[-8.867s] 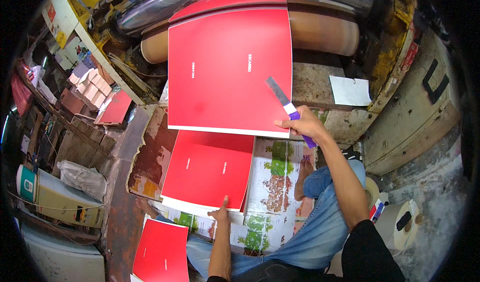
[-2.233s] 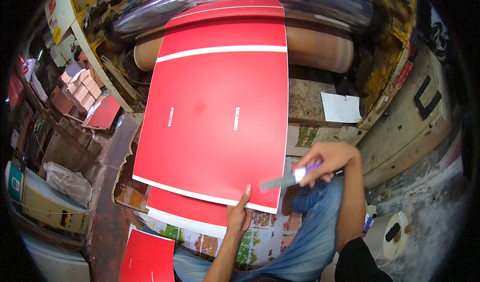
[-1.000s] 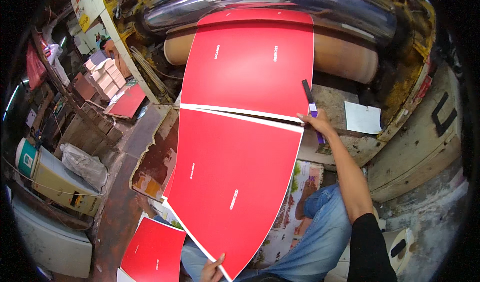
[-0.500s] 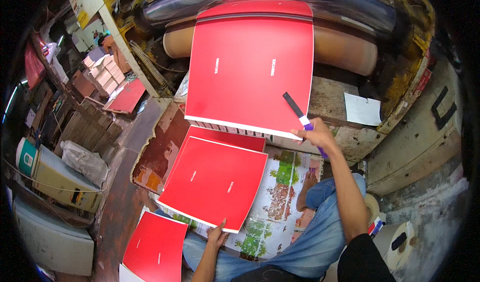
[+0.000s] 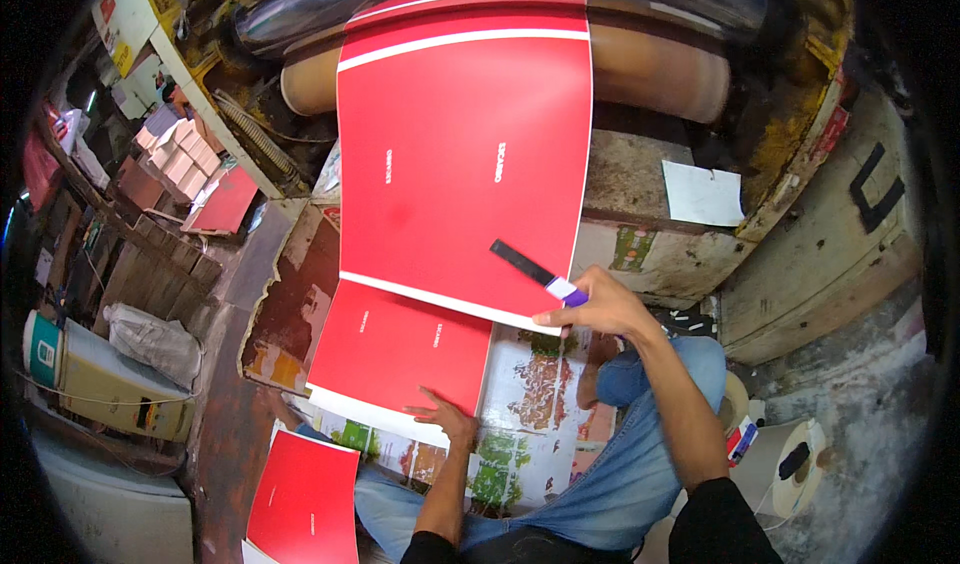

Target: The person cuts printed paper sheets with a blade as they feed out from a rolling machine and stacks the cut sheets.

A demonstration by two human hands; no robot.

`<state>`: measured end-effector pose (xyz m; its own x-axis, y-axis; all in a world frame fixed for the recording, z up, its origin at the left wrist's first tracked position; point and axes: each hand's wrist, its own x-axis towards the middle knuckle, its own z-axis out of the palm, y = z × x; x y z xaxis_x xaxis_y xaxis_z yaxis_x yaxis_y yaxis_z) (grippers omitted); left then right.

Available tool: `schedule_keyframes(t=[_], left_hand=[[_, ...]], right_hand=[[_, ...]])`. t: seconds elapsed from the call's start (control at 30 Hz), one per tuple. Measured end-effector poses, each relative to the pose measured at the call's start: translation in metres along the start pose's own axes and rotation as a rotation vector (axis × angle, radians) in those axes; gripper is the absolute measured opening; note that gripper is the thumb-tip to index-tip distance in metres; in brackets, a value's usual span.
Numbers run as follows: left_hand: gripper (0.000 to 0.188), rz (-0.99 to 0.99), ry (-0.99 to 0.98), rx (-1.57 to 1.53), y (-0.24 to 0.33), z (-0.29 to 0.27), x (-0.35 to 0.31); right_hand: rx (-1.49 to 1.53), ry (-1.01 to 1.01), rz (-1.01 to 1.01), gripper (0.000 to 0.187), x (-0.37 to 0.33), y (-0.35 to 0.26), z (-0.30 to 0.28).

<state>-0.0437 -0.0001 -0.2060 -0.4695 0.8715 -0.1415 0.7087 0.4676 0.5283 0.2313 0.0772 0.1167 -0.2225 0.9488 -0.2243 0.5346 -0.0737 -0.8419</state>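
A red printed sheet (image 5: 450, 124) with white edges hangs down from the rollers of a machine. My right hand (image 5: 610, 304) grips the purple handle of a knife (image 5: 525, 264), a flat dark blade with a white band. Its fingertips also pinch the sheet's lower right edge. Below, my left hand (image 5: 448, 419) rests with fingers spread on the near edge of a red sheet (image 5: 390, 349), white along its front, on the stack before me. The hanging sheet's lower edge overlaps the far side of that stack.
The machine's dark shiny roller (image 5: 680, 14) and brown roller (image 5: 660, 74) span the far side. Another red sheet (image 5: 305, 489) lies at lower left. Film rolls (image 5: 795, 464) stand at right by my knee. A white paper (image 5: 702, 194) hangs on the machine's ledge.
The hanging sheet has come further down, with a white band now showing below the roller. My right hand moved nearer with it. My left hand let go of the lower sheet's edge and spread.
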Motion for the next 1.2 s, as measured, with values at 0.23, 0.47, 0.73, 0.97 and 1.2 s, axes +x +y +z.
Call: schedule_keyframes(t=[0.23, 0.47, 0.73, 0.97, 1.2], left_hand=[[0.134, 0.189, -0.618, -0.173, 0.070, -0.052, 0.008], [0.057, 0.070, -0.758, -1.665, 0.142, -0.117, -0.036], [0.048, -0.141, -0.791, -1.666, 0.120, -0.136, -0.051], [0.050, -0.203, -0.828, -1.622, 0.098, -0.162, -0.075], [0.052, -0.298, -0.857, -1.646, 0.072, -0.185, -0.082]], right_hand=[[0.041, -0.386, -0.171, 0.040, -0.003, 0.018, 0.004], [-0.131, -0.832, 0.190, 0.041, -0.023, -0.014, -0.013], [0.310, 0.306, -0.202, 0.033, 0.013, -0.024, -0.098], [0.245, 0.717, -0.184, 0.034, 0.105, 0.013, -0.124], [0.207, 0.634, -0.176, 0.033, 0.093, 0.050, -0.111]])
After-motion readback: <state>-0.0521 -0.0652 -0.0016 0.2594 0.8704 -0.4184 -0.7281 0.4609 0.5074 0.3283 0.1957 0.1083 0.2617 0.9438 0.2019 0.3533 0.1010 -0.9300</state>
